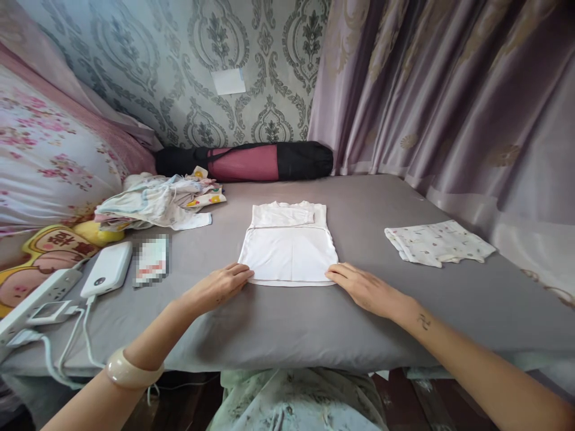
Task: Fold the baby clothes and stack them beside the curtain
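Note:
A small white shirt [290, 251] lies flat on the grey bed sheet in front of me, its neckline pointing away. One sleeve is laid across its upper part, and the sides look folded inward. My left hand [227, 282] pinches the near left corner of the hem. At the near right corner, my right hand [359, 287] has its fingers closed on the fabric in the same way. The fingertips under the cloth are partly hidden.
To the right lies a folded patterned garment [440, 242]. Heaped clothes [157, 200] are at the back left. A power bank [106, 269], power strip [40, 299] with cables and a pixelated packet [151, 260] sit at left. Behind rests a black-and-pink long bag [245, 163].

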`<state>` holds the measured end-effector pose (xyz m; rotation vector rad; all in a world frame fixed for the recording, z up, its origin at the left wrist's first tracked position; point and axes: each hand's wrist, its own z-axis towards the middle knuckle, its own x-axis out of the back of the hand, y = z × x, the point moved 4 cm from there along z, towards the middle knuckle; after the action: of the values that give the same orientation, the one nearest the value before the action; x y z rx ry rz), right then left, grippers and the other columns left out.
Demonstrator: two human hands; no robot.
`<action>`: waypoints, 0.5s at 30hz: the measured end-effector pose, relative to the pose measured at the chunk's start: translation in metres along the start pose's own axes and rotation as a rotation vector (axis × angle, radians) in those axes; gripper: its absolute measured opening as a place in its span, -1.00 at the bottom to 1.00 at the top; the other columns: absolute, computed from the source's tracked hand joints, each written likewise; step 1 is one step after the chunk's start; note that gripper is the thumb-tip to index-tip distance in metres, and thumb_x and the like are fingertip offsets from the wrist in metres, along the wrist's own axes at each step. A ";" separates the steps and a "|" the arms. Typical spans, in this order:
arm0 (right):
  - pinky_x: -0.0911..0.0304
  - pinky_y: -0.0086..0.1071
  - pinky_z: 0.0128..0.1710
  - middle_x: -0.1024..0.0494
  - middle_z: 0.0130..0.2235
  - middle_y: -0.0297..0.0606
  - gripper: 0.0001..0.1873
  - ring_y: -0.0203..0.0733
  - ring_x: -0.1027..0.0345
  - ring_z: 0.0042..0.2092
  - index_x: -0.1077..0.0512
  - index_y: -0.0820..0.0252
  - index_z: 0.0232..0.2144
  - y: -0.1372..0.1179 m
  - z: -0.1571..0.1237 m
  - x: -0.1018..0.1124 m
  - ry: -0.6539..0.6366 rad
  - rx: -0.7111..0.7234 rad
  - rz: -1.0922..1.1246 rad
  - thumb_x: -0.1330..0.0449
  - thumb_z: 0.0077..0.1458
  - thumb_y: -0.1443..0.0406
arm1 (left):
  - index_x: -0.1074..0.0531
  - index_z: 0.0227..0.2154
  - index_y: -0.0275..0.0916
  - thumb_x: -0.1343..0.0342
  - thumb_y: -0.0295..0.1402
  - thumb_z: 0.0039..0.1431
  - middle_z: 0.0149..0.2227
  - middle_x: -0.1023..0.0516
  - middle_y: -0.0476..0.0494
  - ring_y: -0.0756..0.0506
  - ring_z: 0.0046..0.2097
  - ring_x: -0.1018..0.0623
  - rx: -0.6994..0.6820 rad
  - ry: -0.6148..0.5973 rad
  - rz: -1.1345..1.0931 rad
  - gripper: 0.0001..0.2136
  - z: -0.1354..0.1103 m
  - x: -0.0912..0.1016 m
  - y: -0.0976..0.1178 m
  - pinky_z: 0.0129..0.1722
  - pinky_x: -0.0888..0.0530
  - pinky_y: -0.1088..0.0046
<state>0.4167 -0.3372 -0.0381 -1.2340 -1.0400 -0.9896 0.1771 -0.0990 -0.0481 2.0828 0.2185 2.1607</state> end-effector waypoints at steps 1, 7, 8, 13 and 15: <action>-0.28 -0.24 -0.01 -0.38 0.07 -0.15 -0.46 -0.14 -0.27 0.04 -0.32 0.11 0.06 0.001 -0.001 0.001 -0.007 0.011 0.015 0.15 0.13 0.59 | -0.31 0.09 -0.20 0.20 -0.49 0.30 0.02 -0.43 -0.24 -0.13 0.00 -0.45 -0.015 -0.007 -0.010 -0.64 -0.002 0.000 -0.001 -0.06 -0.44 0.38; -0.26 -0.21 0.03 -0.42 -0.01 -0.14 -0.49 -0.11 -0.30 0.02 -0.32 0.12 0.04 0.016 0.002 -0.002 0.132 -0.040 0.112 0.07 0.09 0.53 | -0.31 0.09 -0.13 0.16 -0.65 0.07 0.10 -0.41 -0.16 -0.13 0.07 -0.43 0.011 -0.007 -0.057 -0.47 -0.003 0.001 -0.015 -0.01 -0.42 0.38; -0.27 -0.22 0.02 -0.43 -0.03 -0.14 -0.54 -0.11 -0.31 0.01 -0.35 0.12 0.01 0.017 0.004 -0.002 0.167 -0.056 0.135 0.06 0.11 0.51 | -0.33 0.06 -0.13 0.17 -0.64 0.08 0.09 -0.42 -0.16 -0.13 0.07 -0.44 0.030 0.002 -0.079 -0.49 -0.002 0.001 -0.018 0.00 -0.41 0.39; -0.27 -0.32 -0.06 -0.48 -0.09 -0.17 -0.75 -0.17 -0.38 -0.08 -0.46 0.13 -0.27 0.027 0.013 0.002 0.274 -0.128 0.278 0.02 0.19 0.38 | -0.44 -0.09 -0.18 0.14 -0.37 0.25 -0.08 -0.54 -0.13 -0.10 -0.10 -0.52 0.235 0.115 -0.319 -0.71 0.003 0.002 -0.034 -0.11 -0.42 0.44; -0.27 -0.35 -0.09 -0.51 -0.09 -0.19 -0.78 -0.19 -0.40 -0.11 -0.48 0.13 -0.31 0.037 0.018 0.009 0.332 -0.216 0.340 -0.02 0.18 0.30 | -0.45 -0.13 -0.20 0.09 -0.23 0.25 -0.25 -0.56 -0.09 -0.05 -0.31 -0.51 0.383 0.197 -0.457 -0.72 0.007 0.006 -0.044 -0.30 -0.42 0.49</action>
<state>0.4533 -0.3164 -0.0371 -1.3136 -0.4548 -1.0124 0.1832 -0.0544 -0.0507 1.7388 1.0891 2.1442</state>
